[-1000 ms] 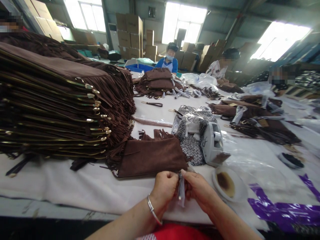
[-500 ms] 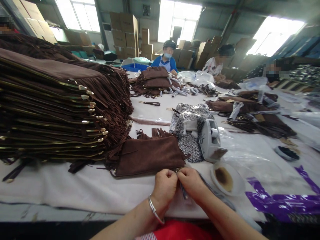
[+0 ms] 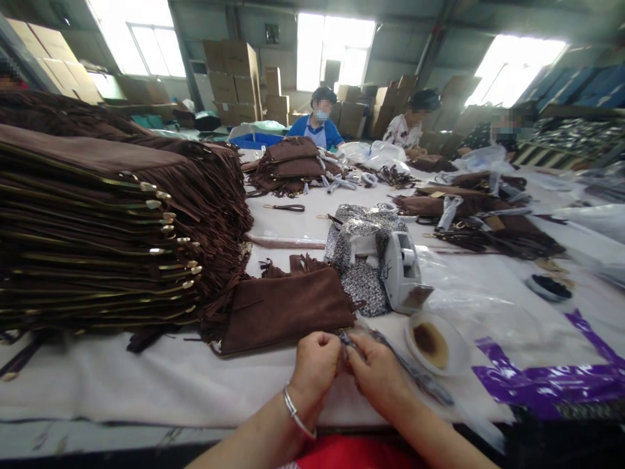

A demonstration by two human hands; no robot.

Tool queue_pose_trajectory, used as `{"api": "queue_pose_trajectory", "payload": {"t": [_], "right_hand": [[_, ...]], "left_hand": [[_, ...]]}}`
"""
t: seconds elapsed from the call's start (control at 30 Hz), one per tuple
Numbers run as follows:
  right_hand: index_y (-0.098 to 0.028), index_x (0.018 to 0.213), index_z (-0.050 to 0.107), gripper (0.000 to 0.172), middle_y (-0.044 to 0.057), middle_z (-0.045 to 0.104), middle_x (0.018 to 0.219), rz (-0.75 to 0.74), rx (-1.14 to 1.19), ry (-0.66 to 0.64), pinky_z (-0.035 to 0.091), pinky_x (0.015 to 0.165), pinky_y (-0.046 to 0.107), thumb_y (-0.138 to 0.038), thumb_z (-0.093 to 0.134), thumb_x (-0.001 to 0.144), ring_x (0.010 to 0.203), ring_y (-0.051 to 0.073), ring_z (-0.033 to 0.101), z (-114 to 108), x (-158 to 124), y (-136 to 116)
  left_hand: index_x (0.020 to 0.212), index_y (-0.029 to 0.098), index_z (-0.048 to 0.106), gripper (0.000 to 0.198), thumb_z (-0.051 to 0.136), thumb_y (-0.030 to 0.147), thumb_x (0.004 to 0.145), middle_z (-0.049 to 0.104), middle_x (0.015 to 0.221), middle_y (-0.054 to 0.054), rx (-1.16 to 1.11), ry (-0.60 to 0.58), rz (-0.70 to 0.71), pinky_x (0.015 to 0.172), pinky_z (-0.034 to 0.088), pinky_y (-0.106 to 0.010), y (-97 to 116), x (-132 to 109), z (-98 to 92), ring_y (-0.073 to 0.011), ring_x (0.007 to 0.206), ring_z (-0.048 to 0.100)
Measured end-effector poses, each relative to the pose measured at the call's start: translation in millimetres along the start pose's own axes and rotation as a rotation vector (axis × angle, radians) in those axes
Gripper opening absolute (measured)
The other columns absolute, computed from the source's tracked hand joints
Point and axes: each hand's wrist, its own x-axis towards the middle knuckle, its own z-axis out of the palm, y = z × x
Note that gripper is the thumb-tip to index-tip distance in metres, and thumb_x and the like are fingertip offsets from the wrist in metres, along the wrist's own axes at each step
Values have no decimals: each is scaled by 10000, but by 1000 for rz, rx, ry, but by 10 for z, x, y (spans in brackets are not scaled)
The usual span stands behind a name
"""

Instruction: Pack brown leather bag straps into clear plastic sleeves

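Note:
My left hand (image 3: 314, 369), with a silver bangle at the wrist, is closed in a fist just in front of a brown suede fringed pouch (image 3: 286, 309) lying flat on the white table (image 3: 161, 378). My right hand (image 3: 375, 373) meets it fingertip to fingertip. Both pinch a small item between them, a thin dark strap in clear plastic (image 3: 415, 374) that trails away to the right across the table. What exactly the fingers grip is too small to make out.
A tall stack of brown fringed pouches (image 3: 97, 234) fills the left. A white tape dispenser (image 3: 403, 273), a patterned bag (image 3: 361, 254) and a small dish (image 3: 432, 342) lie right of the pouch. Purple-printed plastic (image 3: 547, 384) sits at the right edge. Other people work at the far end.
The small plastic-wrapped piece hung down between my hands a second ago; now both hands have closed together over it and lie lower, near the pouch's corner.

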Motion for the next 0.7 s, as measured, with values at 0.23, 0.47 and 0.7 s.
{"api": "queue_pose_trajectory", "payload": {"t": [0.23, 0.47, 0.7], "right_hand": [[-98, 1186, 628, 372, 148, 723, 877, -574, -755, 264, 527, 707, 324, -103, 385, 903, 757, 226, 680, 2, -9, 285], [-52, 1177, 640, 396, 156, 704, 772, -745, -990, 262, 500, 543, 294, -43, 397, 865, 604, 207, 628, 59, -61, 358], [-37, 1179, 618, 372, 175, 716, 832, -679, -821, 207, 566, 620, 327, -88, 407, 877, 679, 233, 672, 107, -104, 358]], "left_hand": [[605, 147, 618, 113, 590, 247, 651, 505, 507, 25, 54, 43, 31, 424, 319, -203, -10, 12, 64, -82, 439, 421], [501, 175, 497, 212, 615, 314, 609, 416, 490, 45, -24, -50, 2, 444, 278, -217, 91, -80, 89, -77, 467, 348], [633, 139, 606, 388, 746, 500, 603, 500, 518, 24, -51, -18, -81, 434, 281, -223, 20, 22, 77, -87, 460, 404]]}}
